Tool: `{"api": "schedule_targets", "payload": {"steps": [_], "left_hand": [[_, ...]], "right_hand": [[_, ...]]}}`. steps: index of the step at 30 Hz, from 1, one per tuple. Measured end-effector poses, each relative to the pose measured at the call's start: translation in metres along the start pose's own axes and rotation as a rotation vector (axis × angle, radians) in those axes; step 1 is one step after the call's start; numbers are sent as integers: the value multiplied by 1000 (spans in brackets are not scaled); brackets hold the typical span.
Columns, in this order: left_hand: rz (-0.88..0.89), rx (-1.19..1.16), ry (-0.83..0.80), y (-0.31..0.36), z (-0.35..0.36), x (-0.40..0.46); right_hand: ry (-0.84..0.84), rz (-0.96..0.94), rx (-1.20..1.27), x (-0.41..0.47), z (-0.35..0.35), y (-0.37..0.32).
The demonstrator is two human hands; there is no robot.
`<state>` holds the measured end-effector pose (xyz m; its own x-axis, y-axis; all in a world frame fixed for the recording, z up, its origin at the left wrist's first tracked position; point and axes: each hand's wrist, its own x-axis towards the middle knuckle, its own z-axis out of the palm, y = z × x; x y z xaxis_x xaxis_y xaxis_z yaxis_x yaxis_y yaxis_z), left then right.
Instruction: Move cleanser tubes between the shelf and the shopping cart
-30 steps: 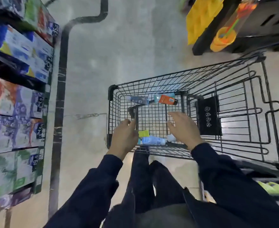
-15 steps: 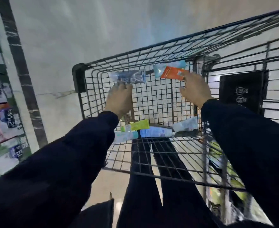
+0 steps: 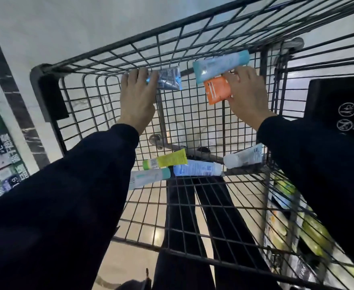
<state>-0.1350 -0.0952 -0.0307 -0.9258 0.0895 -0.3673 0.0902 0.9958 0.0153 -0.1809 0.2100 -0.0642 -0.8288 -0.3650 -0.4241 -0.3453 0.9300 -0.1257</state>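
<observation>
- Left hand (image 3: 137, 97) is reaching into the black wire shopping cart (image 3: 101, 59), fingers curling on a silver-blue cleanser tube (image 3: 168, 80) at 12 o'clock.
- Right hand (image 3: 248, 95) is pinching an orange cleanser tube (image 3: 215, 90), touching a light-blue tube (image 3: 220, 64) at 1 o'clock.
- Yellow-green tube (image 3: 167, 160), white tubes lying at the cart's near end.

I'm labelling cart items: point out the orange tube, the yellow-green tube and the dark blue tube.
orange tube (image 3: 217, 90), head view, flat body.
yellow-green tube (image 3: 172, 159), head view, mid body.
dark blue tube (image 3: 169, 81), head view, crimped end.
</observation>
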Motion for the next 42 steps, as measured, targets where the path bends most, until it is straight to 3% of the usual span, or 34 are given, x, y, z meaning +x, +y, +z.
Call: {"api": "schedule_targets", "payload": {"steps": [4, 7, 11, 14, 16, 19, 26, 29, 35, 42], "left_hand": [[5, 24, 27, -6, 9, 3], [1, 36, 4, -7, 9, 3], [-25, -80, -135, 0, -4, 0], [-125, -424, -289, 15, -20, -10], [-307, -818, -435, 25, -37, -25], [-497, -1303, -587, 38, -69, -53], [-414, -1916, -647, 79, -194, -109], [-332, -1920, -535, 98, -250, -131], [-153, -1713, -321, 121, -343, -190], [135, -1576, -218, 139, -405, -266]], "right_hand": [[-18, -12, 11, 0, 1, 4], [-120, 15, 104, -9, -2, 3], [-228, 187, 536, -32, -17, -8], [-315, 484, 1194, -55, -37, -24], [-366, 593, 1484, -72, -49, -29], [-370, 623, 1652, -99, -75, -36], [-85, 582, 1702, -167, -188, -61], [46, 544, 1799, -205, -241, -68], [317, 485, 1947, -296, -334, -89], [613, 445, 1979, -400, -375, -135]]}}
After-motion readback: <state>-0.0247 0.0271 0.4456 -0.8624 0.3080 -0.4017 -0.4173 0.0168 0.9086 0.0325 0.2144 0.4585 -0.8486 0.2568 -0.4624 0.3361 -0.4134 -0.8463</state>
